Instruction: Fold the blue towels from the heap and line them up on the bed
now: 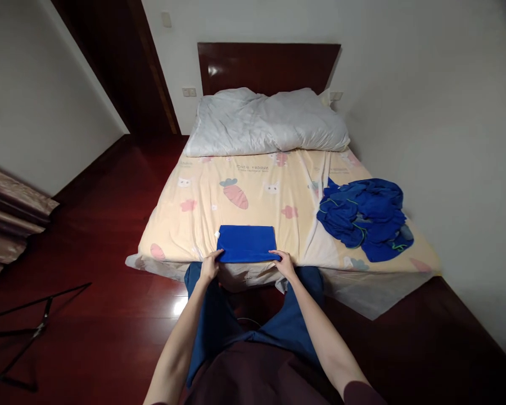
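Observation:
A blue cloth, folded into a flat rectangle, lies at the near edge of the bed, with a small white tag at its left side. My left hand grips the cloth's near left corner between thumb and fingers. At the near right corner, my right hand pinches the same cloth. A crumpled heap of blue clothes with green trim rests on the right side of the bed.
The bed has a yellow patterned sheet and a bunched white quilt near the dark headboard. Black metal stand legs are on the floor at left, below a curtain. A wall borders the right side.

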A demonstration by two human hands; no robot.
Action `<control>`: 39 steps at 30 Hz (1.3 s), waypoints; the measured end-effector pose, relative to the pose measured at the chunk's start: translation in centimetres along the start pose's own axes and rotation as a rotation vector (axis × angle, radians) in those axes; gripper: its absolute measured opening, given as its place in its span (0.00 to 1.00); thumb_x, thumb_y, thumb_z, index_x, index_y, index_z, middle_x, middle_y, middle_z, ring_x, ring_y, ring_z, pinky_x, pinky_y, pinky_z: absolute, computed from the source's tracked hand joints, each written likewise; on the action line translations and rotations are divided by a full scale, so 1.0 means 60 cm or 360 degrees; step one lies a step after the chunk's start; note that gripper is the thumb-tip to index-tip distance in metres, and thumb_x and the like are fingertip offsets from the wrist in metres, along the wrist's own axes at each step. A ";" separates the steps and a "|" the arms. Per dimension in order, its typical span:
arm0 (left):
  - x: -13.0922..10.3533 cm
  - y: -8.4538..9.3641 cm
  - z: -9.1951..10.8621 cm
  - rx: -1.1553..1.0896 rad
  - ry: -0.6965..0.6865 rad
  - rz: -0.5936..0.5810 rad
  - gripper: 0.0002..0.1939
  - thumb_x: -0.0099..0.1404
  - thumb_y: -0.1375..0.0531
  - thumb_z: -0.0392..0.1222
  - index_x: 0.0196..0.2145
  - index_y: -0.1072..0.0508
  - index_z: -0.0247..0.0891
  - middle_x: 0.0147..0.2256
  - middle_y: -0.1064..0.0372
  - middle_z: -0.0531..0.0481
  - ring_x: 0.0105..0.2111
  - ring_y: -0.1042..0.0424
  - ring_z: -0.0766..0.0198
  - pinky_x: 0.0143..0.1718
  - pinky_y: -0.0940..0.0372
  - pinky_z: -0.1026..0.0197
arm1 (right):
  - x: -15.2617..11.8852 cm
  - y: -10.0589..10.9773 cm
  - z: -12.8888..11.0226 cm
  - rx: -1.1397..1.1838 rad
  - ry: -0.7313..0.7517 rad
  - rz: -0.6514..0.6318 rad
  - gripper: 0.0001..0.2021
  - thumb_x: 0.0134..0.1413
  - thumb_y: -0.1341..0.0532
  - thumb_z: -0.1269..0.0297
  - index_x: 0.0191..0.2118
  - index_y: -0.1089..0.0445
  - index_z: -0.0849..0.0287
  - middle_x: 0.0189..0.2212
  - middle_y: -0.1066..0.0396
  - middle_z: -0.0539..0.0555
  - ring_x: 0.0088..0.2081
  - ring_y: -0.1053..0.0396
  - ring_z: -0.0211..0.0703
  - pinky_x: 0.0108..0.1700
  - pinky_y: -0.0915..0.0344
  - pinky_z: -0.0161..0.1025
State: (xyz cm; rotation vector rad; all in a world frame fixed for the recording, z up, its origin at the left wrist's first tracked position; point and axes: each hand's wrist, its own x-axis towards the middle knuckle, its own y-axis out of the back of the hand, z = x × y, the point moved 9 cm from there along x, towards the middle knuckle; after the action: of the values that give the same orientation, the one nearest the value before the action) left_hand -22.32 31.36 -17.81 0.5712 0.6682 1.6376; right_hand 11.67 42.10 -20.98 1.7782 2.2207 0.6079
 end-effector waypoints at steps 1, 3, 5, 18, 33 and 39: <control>0.003 0.006 -0.005 -0.0054 0.0007 0.0027 0.37 0.52 0.49 0.21 0.59 0.28 0.40 0.58 0.29 0.48 0.60 0.32 0.60 0.65 0.39 0.52 | 0.001 0.001 0.000 0.0028 -0.0005 0.0010 0.26 0.37 0.44 0.75 0.44 0.21 0.56 0.46 0.21 0.54 0.50 0.26 0.48 0.59 0.33 0.50; 0.006 0.016 -0.015 -0.0074 0.0019 0.0069 0.35 0.53 0.49 0.23 0.57 0.27 0.38 0.56 0.28 0.46 0.58 0.30 0.59 0.63 0.37 0.50 | 0.004 0.004 0.002 0.0082 -0.0009 0.0037 0.26 0.34 0.44 0.76 0.42 0.21 0.56 0.45 0.22 0.55 0.50 0.26 0.49 0.60 0.34 0.50; 0.008 0.024 -0.024 -0.0101 0.0037 0.0113 0.30 0.57 0.48 0.27 0.56 0.26 0.37 0.54 0.27 0.44 0.56 0.29 0.57 0.61 0.35 0.49 | 0.007 0.008 0.006 0.0124 -0.0020 0.0062 0.25 0.33 0.44 0.77 0.41 0.20 0.57 0.45 0.22 0.55 0.51 0.26 0.49 0.60 0.34 0.49; 0.025 0.019 -0.042 -0.0391 0.0175 0.0183 0.22 0.66 0.45 0.50 0.50 0.27 0.33 0.50 0.24 0.38 0.51 0.25 0.54 0.56 0.32 0.51 | 0.013 0.010 0.037 0.0332 -0.0155 0.0091 0.14 0.48 0.37 0.62 0.42 0.23 0.60 0.37 0.22 0.56 0.39 0.25 0.46 0.45 0.27 0.43; 0.010 0.054 -0.005 -0.0183 0.0240 0.0501 0.25 0.68 0.44 0.51 0.58 0.37 0.35 0.54 0.32 0.37 0.55 0.30 0.53 0.58 0.35 0.49 | -0.014 0.052 -0.025 -0.0031 -0.0141 0.0487 0.29 0.59 0.41 0.51 0.62 0.38 0.60 0.48 0.28 0.61 0.48 0.28 0.51 0.51 0.30 0.48; 0.000 0.000 0.129 0.0530 -0.0468 0.0013 0.25 0.73 0.51 0.42 0.66 0.41 0.39 0.69 0.49 0.41 0.69 0.51 0.53 0.69 0.51 0.48 | -0.052 -0.010 -0.169 -0.0657 0.0386 0.0073 0.27 0.67 0.48 0.62 0.70 0.46 0.50 0.69 0.46 0.56 0.69 0.49 0.52 0.69 0.51 0.53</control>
State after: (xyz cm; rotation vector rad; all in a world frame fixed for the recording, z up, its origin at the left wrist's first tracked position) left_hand -16.94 32.23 -12.30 1.0348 0.7225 1.4184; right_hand 7.53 37.22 -12.52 1.6122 2.0044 1.2479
